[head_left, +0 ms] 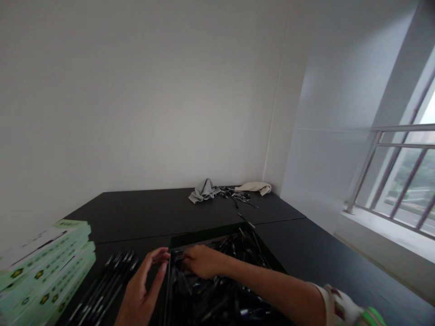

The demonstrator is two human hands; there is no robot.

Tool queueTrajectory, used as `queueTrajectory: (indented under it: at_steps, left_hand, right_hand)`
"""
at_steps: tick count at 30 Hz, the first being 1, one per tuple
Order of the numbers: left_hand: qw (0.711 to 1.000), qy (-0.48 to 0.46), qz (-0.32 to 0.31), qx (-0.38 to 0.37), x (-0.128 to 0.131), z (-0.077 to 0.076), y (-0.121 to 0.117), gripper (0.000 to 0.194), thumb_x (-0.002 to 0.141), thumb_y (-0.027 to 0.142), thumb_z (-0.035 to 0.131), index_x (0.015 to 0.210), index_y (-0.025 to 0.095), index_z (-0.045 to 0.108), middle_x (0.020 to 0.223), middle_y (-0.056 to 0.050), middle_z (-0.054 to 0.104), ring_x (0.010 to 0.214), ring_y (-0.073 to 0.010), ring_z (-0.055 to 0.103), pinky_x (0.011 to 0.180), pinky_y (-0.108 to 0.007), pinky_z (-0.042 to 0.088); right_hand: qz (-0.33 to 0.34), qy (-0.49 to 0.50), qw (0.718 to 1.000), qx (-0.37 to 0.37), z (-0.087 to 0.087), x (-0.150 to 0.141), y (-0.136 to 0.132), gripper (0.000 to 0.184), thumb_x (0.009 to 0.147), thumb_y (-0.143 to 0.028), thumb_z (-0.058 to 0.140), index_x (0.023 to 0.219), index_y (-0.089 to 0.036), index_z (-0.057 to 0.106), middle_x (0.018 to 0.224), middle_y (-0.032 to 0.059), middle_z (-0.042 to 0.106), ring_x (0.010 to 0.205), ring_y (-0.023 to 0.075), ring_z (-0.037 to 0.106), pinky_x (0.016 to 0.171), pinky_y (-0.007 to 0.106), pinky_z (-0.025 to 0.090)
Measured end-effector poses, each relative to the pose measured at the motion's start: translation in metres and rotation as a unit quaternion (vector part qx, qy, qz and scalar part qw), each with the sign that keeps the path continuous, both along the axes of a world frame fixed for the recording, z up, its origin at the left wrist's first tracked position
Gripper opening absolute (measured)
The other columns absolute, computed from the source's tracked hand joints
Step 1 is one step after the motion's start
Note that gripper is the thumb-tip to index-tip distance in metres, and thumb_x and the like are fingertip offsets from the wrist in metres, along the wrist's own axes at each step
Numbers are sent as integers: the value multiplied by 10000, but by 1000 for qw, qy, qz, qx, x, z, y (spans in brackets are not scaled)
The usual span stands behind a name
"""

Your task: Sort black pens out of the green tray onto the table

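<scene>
My right hand (204, 261) reaches into a dark box (207, 234) filled with a jumble of black pens (217, 294). Its fingers are curled down among the pens near the box's far left corner, and what they grip, if anything, is hidden. Beside the box's left wall is my left hand (146, 283), thumb and fingers apart with nothing visible between them; the fingertips are at the box's edge. Several black pens (105, 283) lie side by side on the table to the left of that hand.
Pale green printed boxes (47, 276) are stacked at the left. On the black table's (142, 210) far side lie a grey cloth (204, 191), a loose heap of pens (236, 194) and a cream cloth (254, 187). A wall stands behind; a metal railing (404, 128) fronts the window at right.
</scene>
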State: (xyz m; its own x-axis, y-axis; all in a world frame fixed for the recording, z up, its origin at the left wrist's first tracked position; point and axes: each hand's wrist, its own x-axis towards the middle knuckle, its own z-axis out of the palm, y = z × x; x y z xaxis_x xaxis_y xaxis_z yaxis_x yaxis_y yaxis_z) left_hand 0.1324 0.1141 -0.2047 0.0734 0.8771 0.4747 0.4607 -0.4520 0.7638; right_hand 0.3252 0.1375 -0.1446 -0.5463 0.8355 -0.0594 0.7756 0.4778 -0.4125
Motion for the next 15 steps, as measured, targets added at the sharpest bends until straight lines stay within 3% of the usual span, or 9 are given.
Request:
queueTrajectory:
  at_steps: [5,10,15]
  left_hand:
    - [1000,4,13,25,2,-3,-1,361,875,488,470,1096,217,559,1071,-113,691,997,-260,667,892,-454,533]
    - [999,29,11,39,3,-1,-4,320,883,453,477,1103,236,561,1063,-84,701,1007,-251,667,910,-454,525]
    - [997,51,6,54,1,-1,-4,317,895,443,456,1106,227,553,1065,-87,705,1001,-240,680,897,-427,541]
  right_hand:
    - [47,-73,996,24,-9,-21,-2,332,791,-218,562,1108,-165,648,1069,129,715,942,269,684,699,276,507]
    - [55,-156,983,76,-9,-15,-5,367,761,-203,571,1118,-190,655,1013,177,717,901,362,689,666,411,540]
    - [84,-205,970,102,-7,-7,0,313,738,-158,610,1041,-174,686,971,177,725,883,343,696,672,396,553]
